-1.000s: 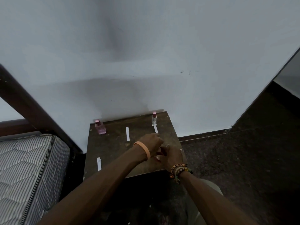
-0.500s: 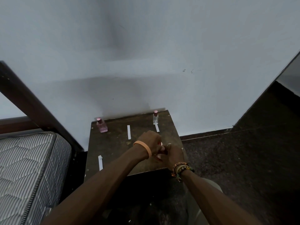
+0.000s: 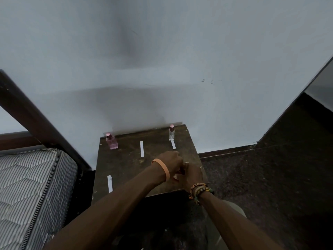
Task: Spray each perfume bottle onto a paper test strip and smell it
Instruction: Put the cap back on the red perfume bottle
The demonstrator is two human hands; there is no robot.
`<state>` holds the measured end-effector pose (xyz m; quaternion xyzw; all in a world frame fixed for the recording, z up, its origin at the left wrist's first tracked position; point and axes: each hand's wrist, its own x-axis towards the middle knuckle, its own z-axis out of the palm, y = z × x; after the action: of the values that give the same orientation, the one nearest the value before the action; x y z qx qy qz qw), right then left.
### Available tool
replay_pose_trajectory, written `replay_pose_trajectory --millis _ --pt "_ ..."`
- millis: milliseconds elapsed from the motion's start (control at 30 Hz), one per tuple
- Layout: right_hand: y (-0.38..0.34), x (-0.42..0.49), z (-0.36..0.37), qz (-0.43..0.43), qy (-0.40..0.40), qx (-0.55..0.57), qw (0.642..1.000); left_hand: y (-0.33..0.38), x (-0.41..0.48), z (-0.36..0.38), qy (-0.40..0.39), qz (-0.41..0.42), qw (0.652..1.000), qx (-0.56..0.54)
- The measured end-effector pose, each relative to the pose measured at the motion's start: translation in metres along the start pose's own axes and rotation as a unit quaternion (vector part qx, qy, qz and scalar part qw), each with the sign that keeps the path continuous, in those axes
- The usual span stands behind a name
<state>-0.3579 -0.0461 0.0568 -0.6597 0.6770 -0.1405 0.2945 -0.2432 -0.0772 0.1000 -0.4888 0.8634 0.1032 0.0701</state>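
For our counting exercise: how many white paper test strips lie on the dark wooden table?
3. One white paper test strip lies front left, one centre, further back, one before the clear glass perfume bottle at back right. The left hand and right hand may hide another.

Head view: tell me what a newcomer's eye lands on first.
The two hands meet over the near right of the table: the left hand wears an orange wristband, the right hand beaded bracelets. What they hold is hidden. Behind them a pink bottle stands at the far left corner and a clear bottle at the far right, with three white strips on the dark top.
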Motion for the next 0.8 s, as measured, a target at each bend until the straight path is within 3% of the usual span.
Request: replay_pose_trajectory --millis 67,200,333,400,600,733,800 --pt "0.000 -0.001 0.000 0.000 -0.001 0.007 1.000 -0.003 0.001 -0.002 -0.002 0.007 1.000 0.016" --pt "0.000 0.000 -0.001 0.001 -0.003 0.012 1.000 -0.003 0.002 0.002 0.010 -0.068 0.998 0.005" --pt "-0.002 -0.002 -0.004 0.006 -0.001 -0.003 1.000 -0.001 -0.001 0.005 0.005 0.031 0.999 0.044" --pt "-0.003 -0.003 -0.003 0.003 -0.004 -0.003 1.000 -0.007 -0.001 0.002 0.005 0.042 0.999 0.023" --pt "-0.003 -0.004 -0.003 0.003 -0.005 0.003 1.000 -0.009 -0.002 0.005 0.015 -0.089 0.995 -0.048" --pt "-0.004 -0.004 -0.004 0.011 0.002 -0.004 1.000 -0.005 -0.002 0.004 0.000 0.021 1.000 0.003" --pt "-0.004 -0.003 -0.002 0.015 0.003 0.002 1.000 -0.006 -0.002 0.002 0.000 0.023 1.000 -0.003"
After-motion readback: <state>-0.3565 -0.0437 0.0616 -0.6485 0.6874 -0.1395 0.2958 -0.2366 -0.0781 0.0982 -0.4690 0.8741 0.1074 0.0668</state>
